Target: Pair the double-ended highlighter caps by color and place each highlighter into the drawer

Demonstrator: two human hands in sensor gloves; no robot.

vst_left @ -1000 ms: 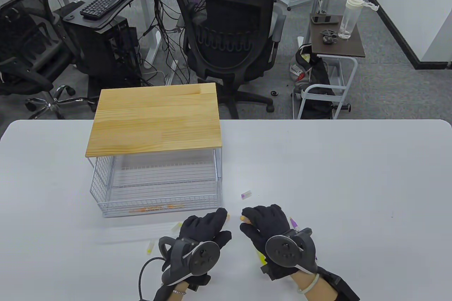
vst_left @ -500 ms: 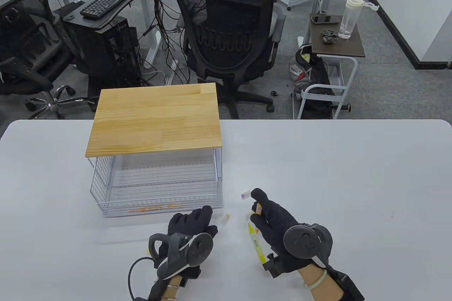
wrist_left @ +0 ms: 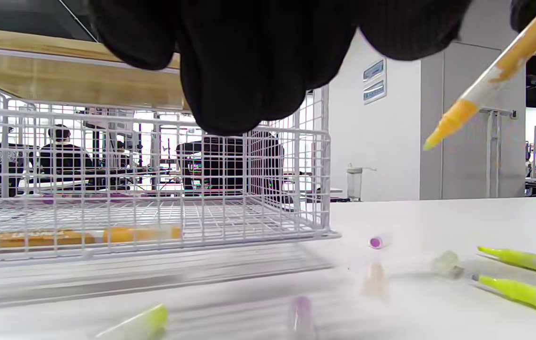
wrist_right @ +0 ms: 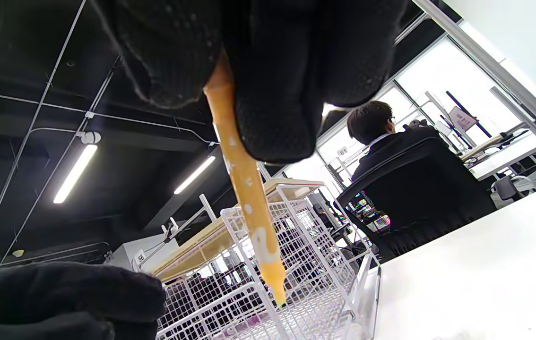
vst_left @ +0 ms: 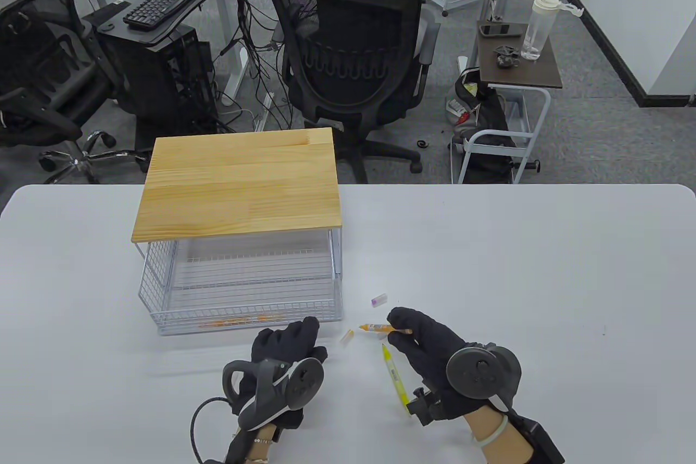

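Note:
My right hand (vst_left: pixel 401 329) pinches an orange highlighter (vst_left: pixel 376 328) by one end, just above the table. Its bare tip points left toward my left hand; the same pen (wrist_right: pixel 245 189) hangs from the fingers in the right wrist view. My left hand (vst_left: pixel 302 332) hovers by the drawer's front right corner, fingers loosely curled and holding nothing. A small pale cap (vst_left: pixel 346 337) lies between the hands. A purple cap (vst_left: pixel 379 299) lies further back. A yellow highlighter (vst_left: pixel 396 377) lies under the right hand. The wire drawer (vst_left: pixel 163 290) stands pulled out and holds another orange highlighter (vst_left: pixel 239 321).
The drawer sits under a wooden top (vst_left: pixel 239 186). In the left wrist view, two uncapped yellow highlighters (wrist_left: pixel 523 260) lie at the right, with a yellow cap (wrist_left: pixel 140 323) and a purple cap (wrist_left: pixel 301 311) close to the camera. A person (wrist_right: pixel 376 127) sits beyond the table.
The right hand has swung the orange highlighter down so it points left. The left hand has let go of the small cap and drawn back toward the left.

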